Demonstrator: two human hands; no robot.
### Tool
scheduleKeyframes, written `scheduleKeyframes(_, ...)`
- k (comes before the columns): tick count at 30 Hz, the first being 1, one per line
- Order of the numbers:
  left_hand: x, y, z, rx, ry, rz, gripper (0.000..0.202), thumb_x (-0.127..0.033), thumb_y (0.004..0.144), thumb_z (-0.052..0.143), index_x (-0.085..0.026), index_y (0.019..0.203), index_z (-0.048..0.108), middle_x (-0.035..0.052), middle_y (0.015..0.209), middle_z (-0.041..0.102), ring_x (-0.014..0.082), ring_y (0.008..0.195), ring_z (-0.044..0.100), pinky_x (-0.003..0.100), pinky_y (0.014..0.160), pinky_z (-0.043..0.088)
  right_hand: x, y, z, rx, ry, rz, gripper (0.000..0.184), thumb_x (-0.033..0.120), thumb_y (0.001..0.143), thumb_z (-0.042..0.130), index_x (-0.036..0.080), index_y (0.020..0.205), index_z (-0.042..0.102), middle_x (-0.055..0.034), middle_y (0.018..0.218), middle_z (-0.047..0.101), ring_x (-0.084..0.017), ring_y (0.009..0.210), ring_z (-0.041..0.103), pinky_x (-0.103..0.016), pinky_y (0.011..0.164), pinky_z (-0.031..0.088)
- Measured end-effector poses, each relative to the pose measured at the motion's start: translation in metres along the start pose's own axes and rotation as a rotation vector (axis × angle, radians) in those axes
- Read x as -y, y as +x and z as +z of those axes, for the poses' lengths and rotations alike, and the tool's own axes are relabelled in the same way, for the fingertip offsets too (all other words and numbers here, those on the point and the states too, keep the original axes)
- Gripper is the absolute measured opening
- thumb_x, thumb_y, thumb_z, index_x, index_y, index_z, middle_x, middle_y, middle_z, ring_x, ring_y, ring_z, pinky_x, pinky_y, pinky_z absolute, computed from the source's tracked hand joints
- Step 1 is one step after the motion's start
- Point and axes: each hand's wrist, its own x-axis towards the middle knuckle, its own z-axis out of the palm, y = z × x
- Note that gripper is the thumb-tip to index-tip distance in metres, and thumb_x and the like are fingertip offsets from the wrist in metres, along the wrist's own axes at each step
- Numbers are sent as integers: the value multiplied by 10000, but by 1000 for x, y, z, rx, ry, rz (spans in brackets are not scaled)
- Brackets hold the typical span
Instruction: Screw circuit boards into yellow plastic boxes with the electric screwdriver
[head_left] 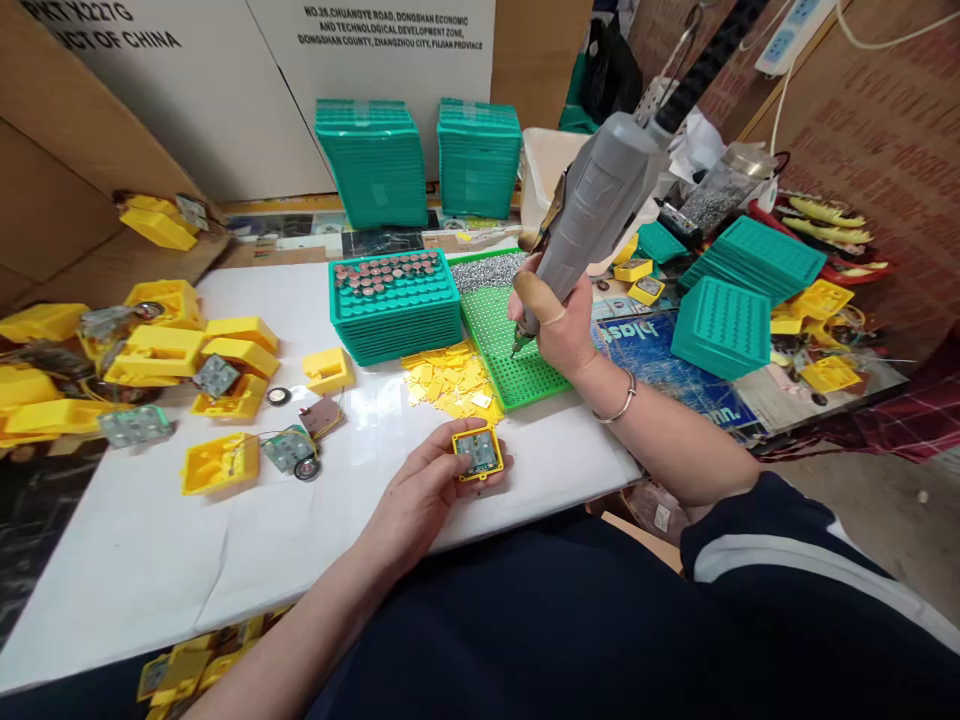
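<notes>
In my left hand (431, 480) lies a small yellow plastic case (478, 453) with a green circuit board set inside it, held between thumb and fingers near the table's front edge. My right hand (556, 318) is wrapped round a grey electric screwdriver (600, 205), with finger covers on some fingers. The screwdriver's bit points down over the green perforated tray (525, 375), whose far end holds many small screws (491, 270). Whether the bit touches the tray I cannot tell. Beside the tray is a heap of flat yellow pieces (454, 382).
A stack of teal trays (397, 330) bears round coppery parts. Yellow cases (161, 350), loose boards (289, 450) and small speakers lie at left. More teal trays (724, 325) stand at right, and two stacks (371, 165) at the back. A cable runs up from the screwdriver.
</notes>
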Motion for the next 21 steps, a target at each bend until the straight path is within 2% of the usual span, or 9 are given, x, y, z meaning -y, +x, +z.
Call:
scheduleKeyframes(4, 2, 1, 0, -1, -11, 9, 367, -170, 772, 606, -123, 1135, 577, 123, 1005, 719, 297, 1023, 679, 477, 951, 499, 6, 3, 0, -11, 23, 21, 385, 598, 758, 635, 264, 862, 473, 63, 579, 509, -115, 507, 492, -282, 519, 444)
scheduleKeyframes(7, 1, 1, 1, -23, -9, 16, 368, -151, 761, 593, -117, 1127, 576, 124, 1001, 717, 298, 1000, 689, 475, 935, 513, 26, 1, 4, 6, 57, -4, 377, 601, 765, 623, 267, 854, 471, 65, 581, 480, -107, 504, 477, -278, 514, 436)
scheduleKeyframes(10, 0, 1, 3, -34, -11, 17, 375, -134, 750, 585, -107, 1123, 570, 133, 985, 719, 299, 969, 701, 471, 912, 528, 55, -13, 13, 71, 162, -21, 395, 618, 748, 636, 260, 799, 478, 62, 600, 456, -90, 483, 457, -274, 503, 436)
scheduleKeyframes(14, 2, 2, 3, -41, -43, 33, 349, -114, 726, 591, -103, 1075, 589, 124, 969, 716, 270, 921, 710, 437, 875, 554, 81, -43, 27, 206, 412, -11, 353, 536, 731, 710, 242, 755, 517, 48, 697, 478, -60, 453, 449, -256, 435, 413)
scheduleKeyframes(17, 3, 4, 1, -29, -51, 61, 325, -106, 714, 603, -110, 1039, 618, 101, 969, 707, 243, 881, 708, 444, 865, 565, 81, -61, 32, 246, 381, 12, 342, 521, 714, 725, 239, 759, 537, 22, 726, 495, -93, 542, 504, -265, 459, 437)
scheduleKeyframes(21, 4, 5, 0, -6, -48, 77, 331, -109, 705, 617, -115, 1035, 637, 79, 934, 702, 215, 856, 697, 445, 880, 567, 72, -68, 34, 239, 242, 83, 407, 615, 693, 685, 237, 762, 552, -12, 735, 511, -157, 690, 564, -308, 534, 490)
